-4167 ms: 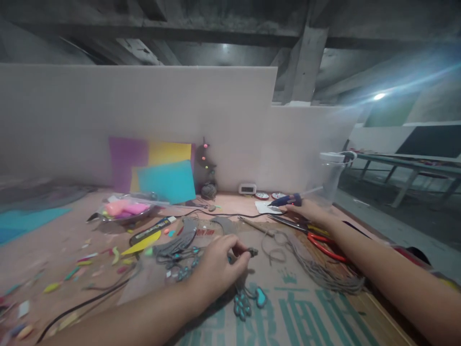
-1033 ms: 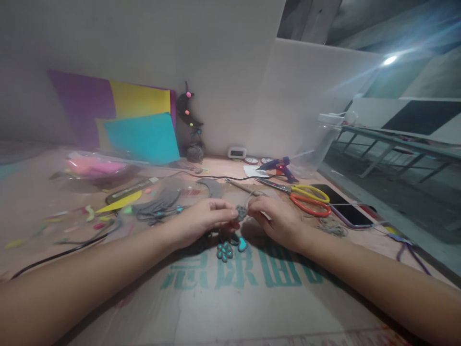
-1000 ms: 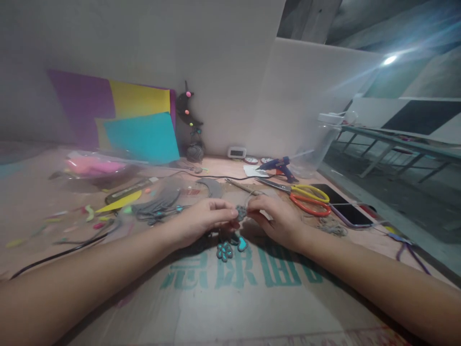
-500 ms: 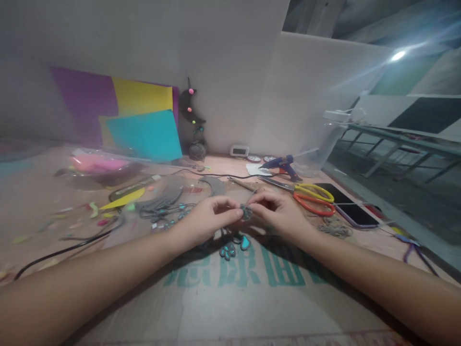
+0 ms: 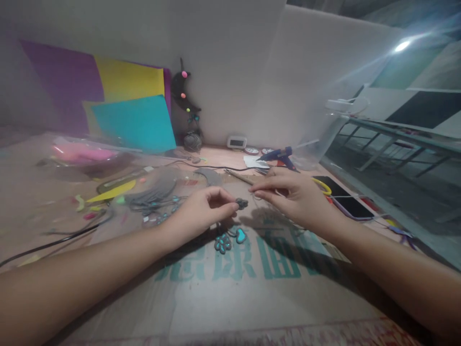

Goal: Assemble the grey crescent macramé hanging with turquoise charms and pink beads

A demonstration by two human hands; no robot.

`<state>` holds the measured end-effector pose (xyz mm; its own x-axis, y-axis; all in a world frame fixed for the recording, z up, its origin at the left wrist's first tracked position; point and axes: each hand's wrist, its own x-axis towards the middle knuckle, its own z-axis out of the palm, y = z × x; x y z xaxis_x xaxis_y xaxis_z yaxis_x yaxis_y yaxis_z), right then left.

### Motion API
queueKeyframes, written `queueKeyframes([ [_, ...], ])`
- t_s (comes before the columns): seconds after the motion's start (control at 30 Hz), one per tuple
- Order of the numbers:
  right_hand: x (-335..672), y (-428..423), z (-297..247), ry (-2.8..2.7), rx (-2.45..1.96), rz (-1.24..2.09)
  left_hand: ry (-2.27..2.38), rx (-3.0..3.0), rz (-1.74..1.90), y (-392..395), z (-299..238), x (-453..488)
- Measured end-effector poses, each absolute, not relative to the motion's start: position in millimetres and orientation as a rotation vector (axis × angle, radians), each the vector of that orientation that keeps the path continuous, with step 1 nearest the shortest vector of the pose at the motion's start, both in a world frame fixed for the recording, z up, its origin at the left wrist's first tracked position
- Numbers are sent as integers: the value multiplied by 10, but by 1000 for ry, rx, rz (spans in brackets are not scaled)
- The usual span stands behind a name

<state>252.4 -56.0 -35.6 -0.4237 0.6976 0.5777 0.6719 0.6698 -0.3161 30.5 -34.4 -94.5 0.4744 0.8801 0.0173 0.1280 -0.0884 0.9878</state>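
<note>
My left hand (image 5: 205, 211) pinches a small dark grey ornament (image 5: 242, 203) between thumb and forefinger. Below those fingertips, on grey cord, are a grey paw-shaped charm (image 5: 222, 243) and a heart-shaped one (image 5: 240, 235), both filled with turquoise. To the right, my right hand (image 5: 293, 194) is apart from the ornament, thumb and forefinger closed on what looks like a thin cord (image 5: 256, 196), mostly hidden. A slim pointed stick (image 5: 239, 178) lies just behind its fingertips. Scissors with a yellow handle (image 5: 323, 184) are largely covered by this hand.
At the back stand a blue glue gun (image 5: 278, 154) and a small white digital clock (image 5: 236, 142). A phone (image 5: 355, 208) lies at right. Grey cords with turquoise pieces (image 5: 153, 204), a yellow-bladed tool (image 5: 111, 191) and scraps spread leftward. Coloured sheets (image 5: 133, 125) lean against the wall.
My right hand has moved right, away from the ornament, and now covers most of the scissors. My left hand keeps hold of the ornament. The whole view has shifted slightly.
</note>
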Motion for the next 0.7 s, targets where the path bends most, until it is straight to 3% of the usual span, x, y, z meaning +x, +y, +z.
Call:
queueKeyframes([
  [0.3, 2523, -604, -338, -2166, -1101, 231, 914, 1620, 834, -374, -934, 304],
  [0.57, 2525, -663, -394, -2427, -700, -473, 916, 1703, 803, -424, -923, 323],
  [0.7, 2543, -671, -463, -2473, -637, -635, 920, 1770, 816, -436, -918, 321],
])
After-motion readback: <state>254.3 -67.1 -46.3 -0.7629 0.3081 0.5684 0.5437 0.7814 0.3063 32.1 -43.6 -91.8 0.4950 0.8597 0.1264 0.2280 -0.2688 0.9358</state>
